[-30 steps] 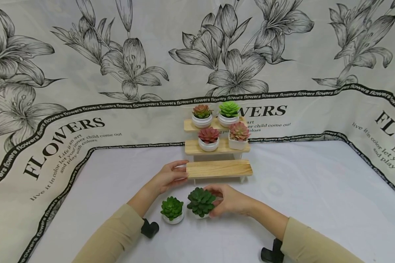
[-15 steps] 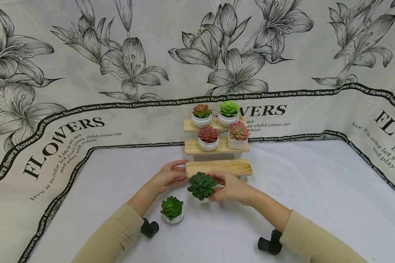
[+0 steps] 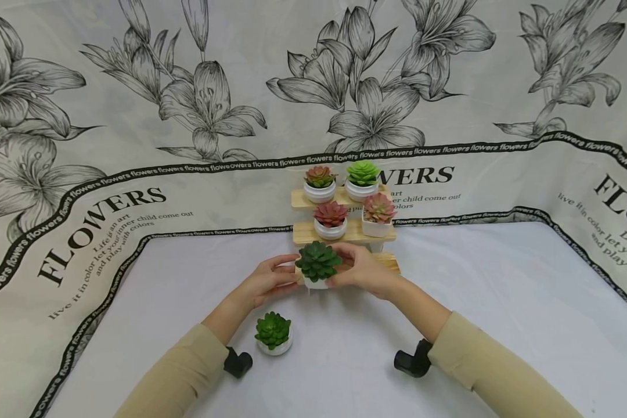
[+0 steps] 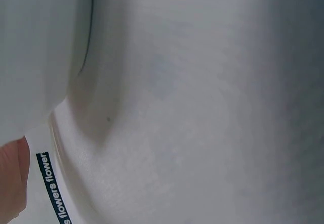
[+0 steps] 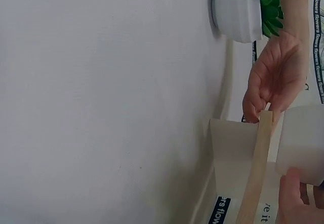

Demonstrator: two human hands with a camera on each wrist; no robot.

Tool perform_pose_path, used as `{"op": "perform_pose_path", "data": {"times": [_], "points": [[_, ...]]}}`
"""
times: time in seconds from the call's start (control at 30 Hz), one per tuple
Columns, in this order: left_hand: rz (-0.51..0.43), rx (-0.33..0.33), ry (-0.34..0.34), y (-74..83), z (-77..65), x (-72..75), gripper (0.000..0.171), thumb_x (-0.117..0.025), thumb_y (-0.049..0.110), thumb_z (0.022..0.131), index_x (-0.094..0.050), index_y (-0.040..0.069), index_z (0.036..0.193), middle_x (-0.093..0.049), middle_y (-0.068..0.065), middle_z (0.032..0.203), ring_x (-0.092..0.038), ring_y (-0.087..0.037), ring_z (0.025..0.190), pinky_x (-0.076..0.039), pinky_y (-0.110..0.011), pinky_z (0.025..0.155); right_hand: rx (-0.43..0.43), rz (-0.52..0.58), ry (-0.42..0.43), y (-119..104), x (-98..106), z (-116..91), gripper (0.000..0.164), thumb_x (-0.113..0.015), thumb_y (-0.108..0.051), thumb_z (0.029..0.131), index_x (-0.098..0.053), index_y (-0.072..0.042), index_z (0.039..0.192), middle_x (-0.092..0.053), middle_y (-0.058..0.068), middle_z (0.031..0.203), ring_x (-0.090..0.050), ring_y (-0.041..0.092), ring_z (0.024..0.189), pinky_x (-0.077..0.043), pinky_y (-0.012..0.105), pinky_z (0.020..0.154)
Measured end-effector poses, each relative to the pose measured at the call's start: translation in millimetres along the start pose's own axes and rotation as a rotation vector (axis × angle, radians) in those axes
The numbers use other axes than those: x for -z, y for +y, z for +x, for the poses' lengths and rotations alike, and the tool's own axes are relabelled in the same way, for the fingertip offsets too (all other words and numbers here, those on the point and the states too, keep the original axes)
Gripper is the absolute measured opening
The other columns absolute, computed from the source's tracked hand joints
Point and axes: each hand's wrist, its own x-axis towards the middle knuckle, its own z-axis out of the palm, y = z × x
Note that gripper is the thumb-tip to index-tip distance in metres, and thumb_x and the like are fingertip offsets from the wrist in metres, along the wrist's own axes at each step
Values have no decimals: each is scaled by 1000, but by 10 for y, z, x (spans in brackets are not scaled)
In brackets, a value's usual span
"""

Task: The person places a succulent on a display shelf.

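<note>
My right hand [image 3: 363, 271] grips the white pot of a dark green succulent [image 3: 319, 261] over the left part of the lowest wooden shelf [image 3: 391, 261]. In the right wrist view, the held pot [image 5: 302, 143] appears slightly apart from the shelf's top. At that shelf's left end, my left hand [image 3: 269, 281] pinches the board between thumb and fingers; the right wrist view shows this left hand [image 5: 277, 77] from the palm side. A brighter green succulent [image 3: 273, 332] in a round white pot stands on the table near my left wrist.
Behind, the middle shelf [image 3: 355, 232] bears a red succulent [image 3: 331, 215] and a pink one [image 3: 379, 209]. On the top shelf [image 3: 298, 199] are a reddish-green succulent [image 3: 320, 177] and a bright green one [image 3: 363, 174]. A flower-printed cloth [image 3: 230, 197] hangs behind the table.
My right hand has lifted the dark green succulent from the table and carried it forward, over the lowest shelf. My left hand has stayed at the shelf's left end.
</note>
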Motion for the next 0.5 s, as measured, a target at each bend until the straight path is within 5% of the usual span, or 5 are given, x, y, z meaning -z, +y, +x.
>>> {"op": "perform_pose_path", "data": {"times": [0.5], "points": [[-6, -10, 8, -17, 11, 1, 57, -54, -10, 88, -37, 3, 140, -48, -17, 122, -58, -18, 91, -53, -33, 84, -50, -13, 56, 53, 36, 136, 67, -70, -2, 75, -40, 4, 135, -52, 20, 127, -52, 25, 110, -50, 28, 85]]}}
